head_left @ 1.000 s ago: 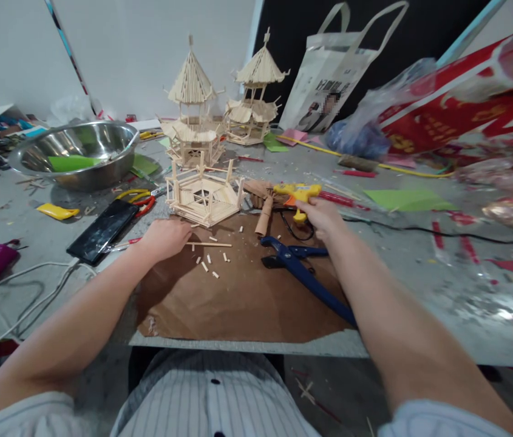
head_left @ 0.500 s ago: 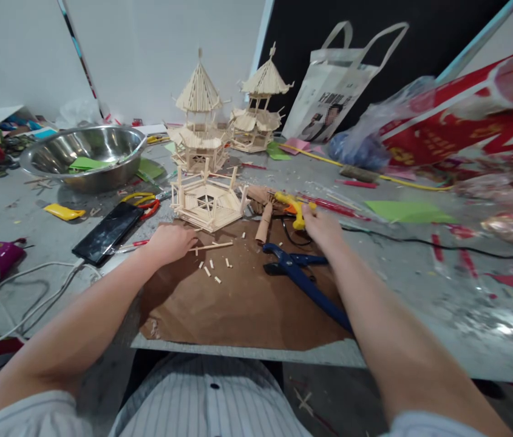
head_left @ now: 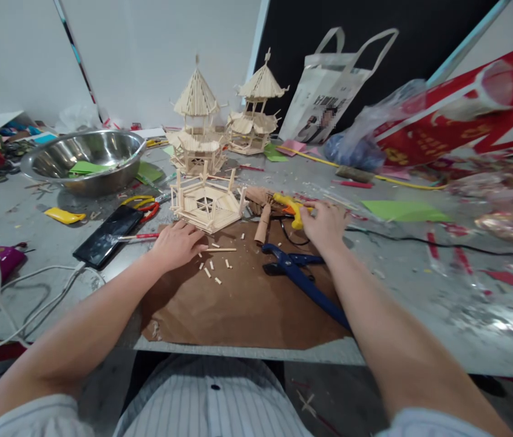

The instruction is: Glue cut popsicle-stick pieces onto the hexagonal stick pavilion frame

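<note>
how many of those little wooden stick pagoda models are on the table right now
3. Two finished roofed towers stand at the back: the left tower and the right tower. An unfinished hexagonal base sits in front, just beyond the left hand. Clutter could hide others.

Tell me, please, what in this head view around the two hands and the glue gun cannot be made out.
- Glue gun: the right hand covers its handle, so the grip itself is hidden.
- Left hand: its palm faces down on the brown paper, so anything under it is hidden.
- Blue cutter: its handle ends run under the right forearm.
- Print on the white bag: blurred.
</note>
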A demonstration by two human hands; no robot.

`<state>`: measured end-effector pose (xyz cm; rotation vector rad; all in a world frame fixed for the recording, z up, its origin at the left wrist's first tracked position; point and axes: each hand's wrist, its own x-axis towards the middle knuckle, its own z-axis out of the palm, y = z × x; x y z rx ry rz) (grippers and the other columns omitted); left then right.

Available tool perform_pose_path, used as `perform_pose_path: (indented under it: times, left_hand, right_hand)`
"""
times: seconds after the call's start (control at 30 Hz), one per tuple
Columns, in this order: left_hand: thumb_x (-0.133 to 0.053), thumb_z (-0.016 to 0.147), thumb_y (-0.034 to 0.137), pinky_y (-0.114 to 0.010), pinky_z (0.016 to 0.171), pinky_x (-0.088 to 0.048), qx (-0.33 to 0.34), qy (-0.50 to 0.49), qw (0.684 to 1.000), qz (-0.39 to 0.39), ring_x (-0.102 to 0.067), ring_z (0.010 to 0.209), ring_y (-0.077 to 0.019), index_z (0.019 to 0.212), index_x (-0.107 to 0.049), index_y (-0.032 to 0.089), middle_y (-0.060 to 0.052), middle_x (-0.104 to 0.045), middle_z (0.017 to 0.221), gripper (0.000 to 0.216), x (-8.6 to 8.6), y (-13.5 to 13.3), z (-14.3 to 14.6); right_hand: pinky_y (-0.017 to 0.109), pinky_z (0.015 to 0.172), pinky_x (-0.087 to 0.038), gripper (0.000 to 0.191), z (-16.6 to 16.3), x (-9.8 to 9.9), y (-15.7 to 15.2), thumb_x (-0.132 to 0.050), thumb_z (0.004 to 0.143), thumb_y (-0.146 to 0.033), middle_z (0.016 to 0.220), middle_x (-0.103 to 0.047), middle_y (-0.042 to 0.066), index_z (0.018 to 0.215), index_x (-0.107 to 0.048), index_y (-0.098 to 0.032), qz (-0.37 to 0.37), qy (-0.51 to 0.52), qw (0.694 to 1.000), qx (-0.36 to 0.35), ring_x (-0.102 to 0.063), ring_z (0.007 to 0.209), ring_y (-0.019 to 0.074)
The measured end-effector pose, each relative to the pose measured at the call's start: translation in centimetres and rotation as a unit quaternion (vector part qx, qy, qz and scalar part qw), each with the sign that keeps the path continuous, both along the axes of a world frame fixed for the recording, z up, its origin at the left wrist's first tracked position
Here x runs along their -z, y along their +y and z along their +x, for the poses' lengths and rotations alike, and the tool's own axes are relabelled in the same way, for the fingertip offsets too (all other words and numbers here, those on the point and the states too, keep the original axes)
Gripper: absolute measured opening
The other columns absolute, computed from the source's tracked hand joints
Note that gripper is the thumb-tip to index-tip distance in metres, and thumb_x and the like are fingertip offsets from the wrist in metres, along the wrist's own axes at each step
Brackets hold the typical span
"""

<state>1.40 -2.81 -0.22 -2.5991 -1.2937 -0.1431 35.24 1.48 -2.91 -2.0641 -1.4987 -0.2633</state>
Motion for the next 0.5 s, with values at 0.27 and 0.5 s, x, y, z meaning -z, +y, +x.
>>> perform_pose_path:
  times: [0.27,0.5]
  left_hand:
    - [-0.039,0.087,0.044,-0.033,0.078,-0.041,-0.01,0.002,1.0,0.0,-0.053,0.093,-0.0214,0.107,-0.058,0.022,-0.009,-0.06,0.098,0.036,0.4,0.1,0.2]
    - [-0.031,0.088,0.05,-0.036,0.086,-0.039,0.031,-0.03,0.999,-0.017,-0.051,0.103,-0.0229,0.122,-0.05,0.025,-0.009,-0.055,0.114,0.047,1.0,-0.3,0.8]
  right_hand:
    - [0.035,0.076,-0.043,0.025,-1.4,-3.9,0.6,-0.053,0.077,-0.029,0.095,-0.067,0.01,0.095,-0.067,-0.018,-0.107,0.025,0.982,-0.153,-0.06,0.088,0.0244]
    - [0.025,0.068,-0.043,0.032,-6.9,-5.4,3.6,-0.056,0.073,-0.021,0.092,-0.067,0.006,0.104,-0.063,-0.017,-0.151,0.035,0.935,-0.321,-0.058,0.076,0.0155]
